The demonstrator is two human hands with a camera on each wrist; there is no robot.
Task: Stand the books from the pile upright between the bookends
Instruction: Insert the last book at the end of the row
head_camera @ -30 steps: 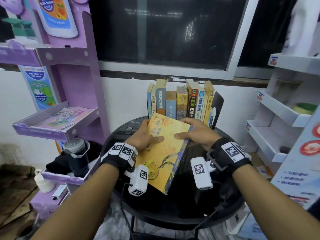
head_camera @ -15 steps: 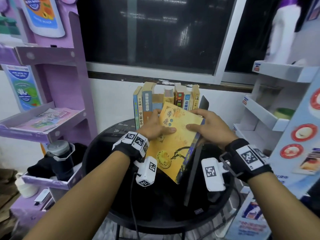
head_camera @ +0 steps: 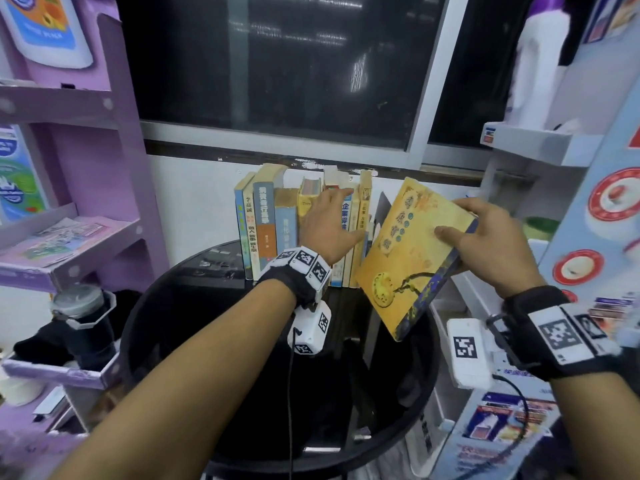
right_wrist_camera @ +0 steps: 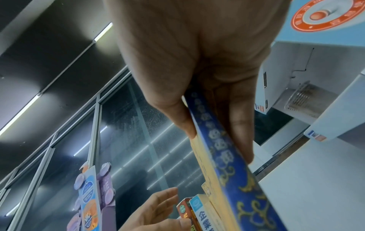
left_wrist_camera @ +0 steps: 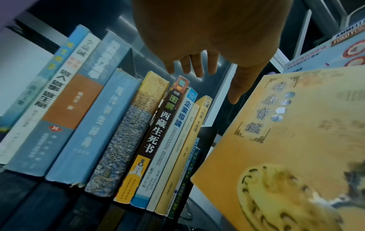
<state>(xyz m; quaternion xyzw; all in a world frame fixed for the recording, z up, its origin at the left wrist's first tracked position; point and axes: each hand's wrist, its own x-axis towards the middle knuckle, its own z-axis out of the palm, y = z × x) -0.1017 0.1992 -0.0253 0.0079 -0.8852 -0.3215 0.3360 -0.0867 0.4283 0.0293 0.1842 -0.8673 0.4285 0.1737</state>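
gripping yellow book (head_camera: 412,258) by its blue spine in right hand (head_camera: 491,244), tilted, just right of book row (head_camera: 298,230) at table (head_camera: 180,323) rear edge; resting left hand (head_camera: 329,223), fingers straight, against row.

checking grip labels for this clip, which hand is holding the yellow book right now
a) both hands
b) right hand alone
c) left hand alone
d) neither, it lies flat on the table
b: the right hand alone pinches the yellow book by its blue spine edge and holds it tilted in the air, while the left hand, fingers straight, reaches to the row of standing books and does not touch the yellow one.
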